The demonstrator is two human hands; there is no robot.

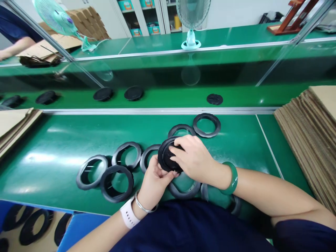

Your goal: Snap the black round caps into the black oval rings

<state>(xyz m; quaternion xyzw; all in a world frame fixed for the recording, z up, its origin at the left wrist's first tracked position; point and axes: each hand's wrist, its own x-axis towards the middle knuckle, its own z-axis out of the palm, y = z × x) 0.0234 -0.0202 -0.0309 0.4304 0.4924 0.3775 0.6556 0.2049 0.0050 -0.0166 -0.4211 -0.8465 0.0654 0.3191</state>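
A black round part point(163, 155) is held up in front of me, an outer ring with a disc seated inside it. My left hand point(156, 175) grips its lower left rim, thumb in front and fingers beneath. The curled fingers of my right hand point(193, 154) reach over the top and press on the disc, hiding much of it. Black rings lie around my hands on the green table, one point(181, 130) just behind them and another point(185, 190) partly under my right wrist. Left of my left hand lie further rings point(117, 184) point(91, 172).
Black discs point(133, 93) point(214, 99) sit on a green conveyor belt point(170, 99) beyond the metal rail. Cardboard stacks point(309, 129) point(15, 126) flank the table. A blue-edged box point(81, 231) at lower left holds rings. Across the belt are fans point(191, 43) and another person's arm point(19, 45).
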